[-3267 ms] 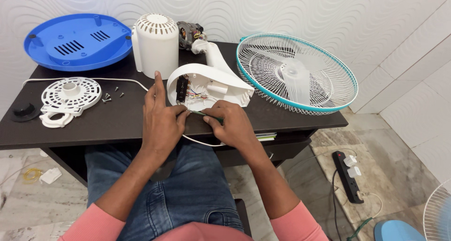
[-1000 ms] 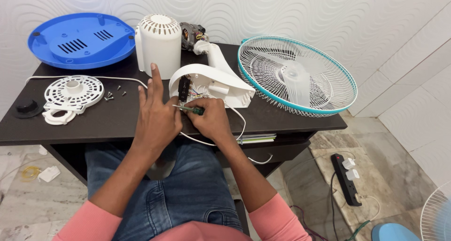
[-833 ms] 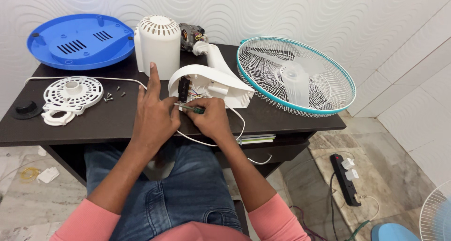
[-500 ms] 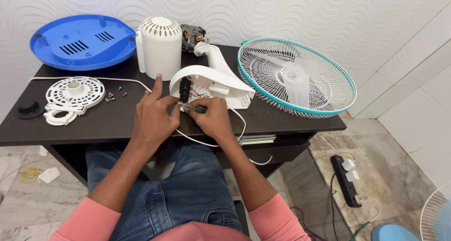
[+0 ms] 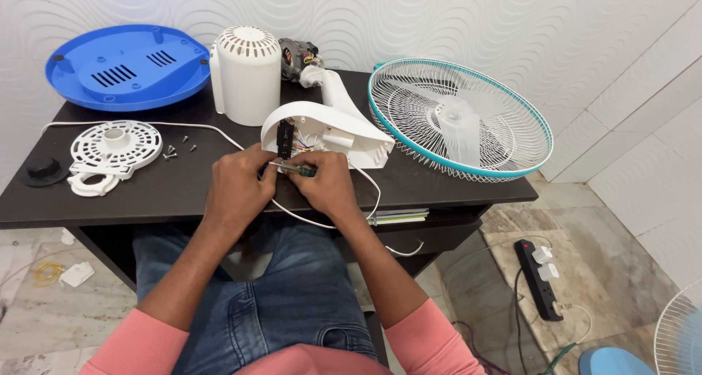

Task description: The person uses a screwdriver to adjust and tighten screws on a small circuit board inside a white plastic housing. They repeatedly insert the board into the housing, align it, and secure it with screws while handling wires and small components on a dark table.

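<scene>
A white fan neck housing (image 5: pixel 329 130) lies open on the dark table (image 5: pixel 146 192), with coloured wires and a black switch block showing inside. My right hand (image 5: pixel 325 188) grips a small green-handled screwdriver (image 5: pixel 296 169), its tip pointing left toward the housing's open end. My left hand (image 5: pixel 238 188) rests beside it, fingers curled at the screwdriver's tip and the housing edge. A white power cord (image 5: pixel 322 221) loops under both hands.
A white motor cover (image 5: pixel 248 75) and motor (image 5: pixel 296 53) stand behind the housing. A teal-rimmed fan grille (image 5: pixel 461 119) lies right, a blue base (image 5: pixel 124 64) far left, a white round plate (image 5: pixel 110 152), loose screws (image 5: pixel 175 150) and a black cap (image 5: pixel 44 172) at left. A power strip (image 5: pixel 537 276) lies on the floor.
My left index finger, raised a moment ago, has curled down against the screwdriver tip. Both hands stay at the housing's open end; earlier they were lower on the cord.
</scene>
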